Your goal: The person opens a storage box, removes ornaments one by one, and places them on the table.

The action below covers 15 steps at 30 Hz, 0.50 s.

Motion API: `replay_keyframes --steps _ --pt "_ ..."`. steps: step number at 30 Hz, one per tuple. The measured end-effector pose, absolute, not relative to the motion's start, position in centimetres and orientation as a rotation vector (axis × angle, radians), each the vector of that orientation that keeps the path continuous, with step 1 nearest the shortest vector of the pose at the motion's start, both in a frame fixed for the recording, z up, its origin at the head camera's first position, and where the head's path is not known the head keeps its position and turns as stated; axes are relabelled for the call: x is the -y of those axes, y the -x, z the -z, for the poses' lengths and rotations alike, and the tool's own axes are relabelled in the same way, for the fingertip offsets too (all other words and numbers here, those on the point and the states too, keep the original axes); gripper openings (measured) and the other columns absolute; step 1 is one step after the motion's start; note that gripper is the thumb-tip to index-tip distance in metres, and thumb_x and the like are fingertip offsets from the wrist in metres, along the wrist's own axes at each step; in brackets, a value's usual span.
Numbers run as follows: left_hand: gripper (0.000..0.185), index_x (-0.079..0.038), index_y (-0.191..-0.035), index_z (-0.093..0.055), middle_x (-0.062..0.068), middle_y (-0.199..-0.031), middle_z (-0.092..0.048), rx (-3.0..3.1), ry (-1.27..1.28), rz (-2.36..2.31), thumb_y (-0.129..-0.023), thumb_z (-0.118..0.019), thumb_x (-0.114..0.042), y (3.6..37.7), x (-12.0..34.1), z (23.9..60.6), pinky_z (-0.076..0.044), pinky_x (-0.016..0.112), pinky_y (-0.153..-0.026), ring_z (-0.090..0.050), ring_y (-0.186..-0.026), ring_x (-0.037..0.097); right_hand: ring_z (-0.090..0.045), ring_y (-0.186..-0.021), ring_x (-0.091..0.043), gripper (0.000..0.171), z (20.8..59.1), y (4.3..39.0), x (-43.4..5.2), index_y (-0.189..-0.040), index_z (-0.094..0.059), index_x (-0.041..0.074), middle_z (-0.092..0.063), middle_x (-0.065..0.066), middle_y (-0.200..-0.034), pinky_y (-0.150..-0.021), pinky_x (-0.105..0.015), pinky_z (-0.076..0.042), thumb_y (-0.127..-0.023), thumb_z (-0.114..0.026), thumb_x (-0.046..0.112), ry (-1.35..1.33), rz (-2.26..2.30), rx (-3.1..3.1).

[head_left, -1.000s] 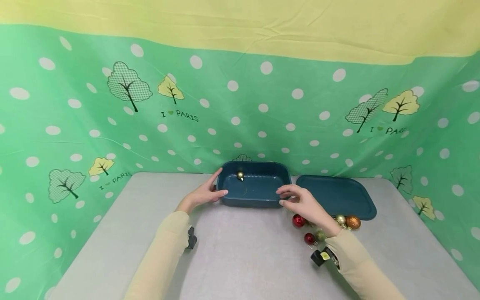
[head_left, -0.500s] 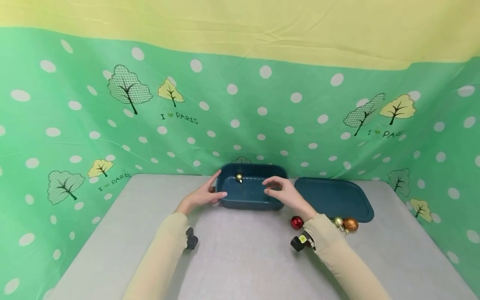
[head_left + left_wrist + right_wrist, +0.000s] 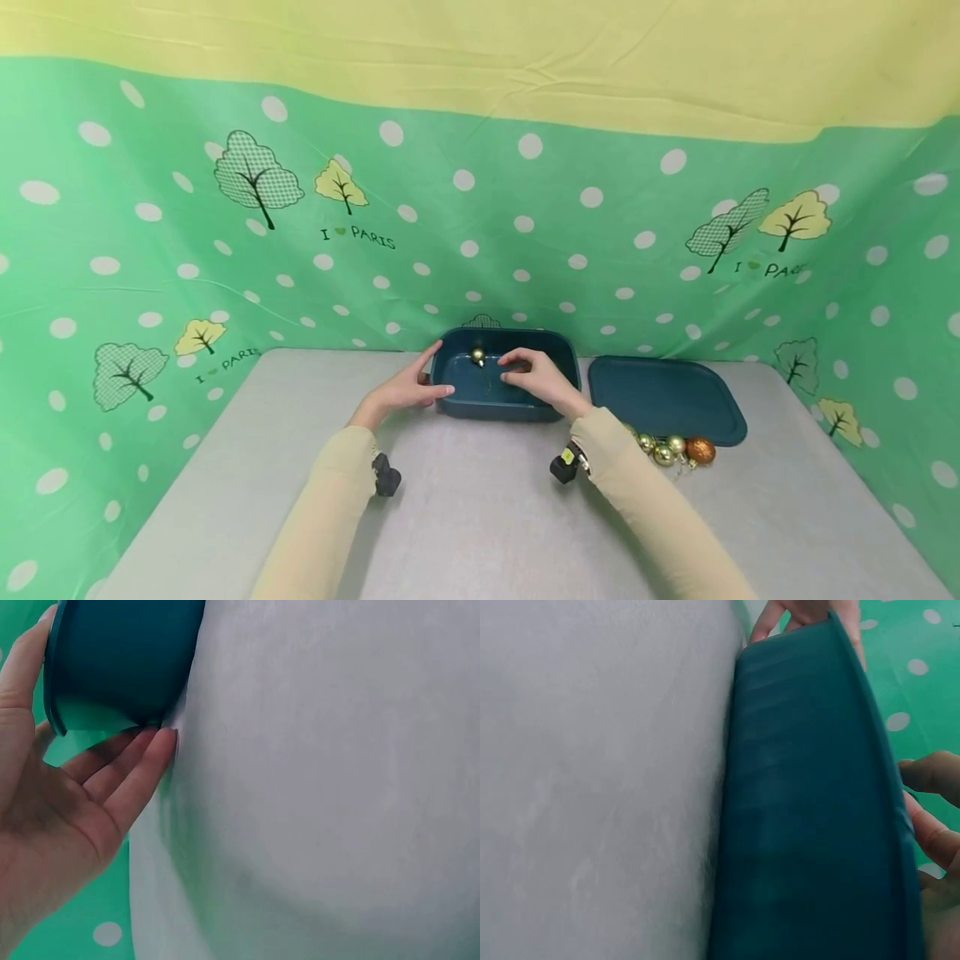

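A dark blue lidless box stands near the table's back edge. My left hand rests on its left end. In the left wrist view, the thumb lies along the rim of the box while the other fingers stretch, nearly straight, to its lower edge. My right hand reaches over the box's right part, thumb and bent fingers apart, with nothing visible between them in the head view. Left of those fingertips, a small gold bauble lies inside. In the right wrist view, fingers show beyond the rim.
A flat dark blue lid lies right of the box. Several gold-green baubles and an orange-brown bauble lie before it, partly hidden by the right sleeve. A green dotted cloth hangs behind the grey table.
My right hand has moved left from the box's right edge to over its inside, close to the gold bauble. The right sleeve now covers the red baubles. My left hand stays put.
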<state>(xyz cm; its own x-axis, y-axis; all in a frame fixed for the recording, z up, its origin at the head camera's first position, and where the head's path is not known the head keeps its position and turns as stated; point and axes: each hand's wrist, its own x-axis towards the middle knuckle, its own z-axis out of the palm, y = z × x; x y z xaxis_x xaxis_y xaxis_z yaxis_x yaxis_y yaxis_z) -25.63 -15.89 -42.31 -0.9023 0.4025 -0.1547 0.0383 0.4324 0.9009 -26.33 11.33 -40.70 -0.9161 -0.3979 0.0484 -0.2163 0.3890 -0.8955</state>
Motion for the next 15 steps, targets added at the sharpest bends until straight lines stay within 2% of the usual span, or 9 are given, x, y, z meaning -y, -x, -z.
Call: replay_keyframes --steps 5,7,9,15 --pt "0.095 -0.020 -0.157 -0.001 0.014 -0.090 -0.060 -2.412 -0.363 -1.393 -0.091 -0.069 -0.029 25.8 15.8 42.6 -0.051 0.041 -0.066 -0.059 -0.071 0.029 -0.062 -0.098 -0.027 0.030 42.0 27.5 -10.4 -0.119 -0.061 -0.005 -0.058 -0.023 -0.121 -0.081 -0.039 -0.053 -0.091 -0.064 0.005 0.562 1.556 -2.441" --pt "0.094 -0.019 -0.157 -0.002 0.015 -0.087 -0.061 -2.444 -0.367 -1.373 -0.091 -0.069 -0.030 25.8 15.7 42.6 -0.050 0.040 -0.063 -0.059 -0.069 0.029 -0.062 -0.098 -0.027 0.030 42.1 27.7 -10.1 -0.120 -0.060 -0.005 -0.058 -0.022 -0.121 -0.081 -0.039 -0.053 -0.091 -0.063 0.005 0.565 1.550 -2.430" --pt "0.094 -0.018 -0.157 -0.004 0.016 -0.088 -0.062 -2.473 -0.375 -1.362 -0.091 -0.069 -0.031 25.8 15.6 42.7 -0.051 0.040 -0.063 -0.060 -0.070 0.029 -0.062 -0.098 -0.027 0.030 42.1 27.9 -9.8 -0.120 -0.060 -0.005 -0.059 -0.021 -0.121 -0.082 -0.039 -0.052 -0.091 -0.064 0.005 0.561 1.539 -2.430" --pt "0.091 -0.016 -0.157 -0.008 0.022 -0.104 -0.062 -2.561 -0.402 -1.325 -0.091 -0.068 -0.030 25.7 15.6 43.2 -0.052 0.036 -0.063 -0.063 -0.075 0.025 -0.059 -0.098 -0.028 0.031 42.1 28.3 -8.8 -0.121 -0.061 -0.003 -0.060 -0.019 -0.118 -0.082 -0.043 -0.051 -0.091 -0.064 0.005 0.532 1.516 -2.443"
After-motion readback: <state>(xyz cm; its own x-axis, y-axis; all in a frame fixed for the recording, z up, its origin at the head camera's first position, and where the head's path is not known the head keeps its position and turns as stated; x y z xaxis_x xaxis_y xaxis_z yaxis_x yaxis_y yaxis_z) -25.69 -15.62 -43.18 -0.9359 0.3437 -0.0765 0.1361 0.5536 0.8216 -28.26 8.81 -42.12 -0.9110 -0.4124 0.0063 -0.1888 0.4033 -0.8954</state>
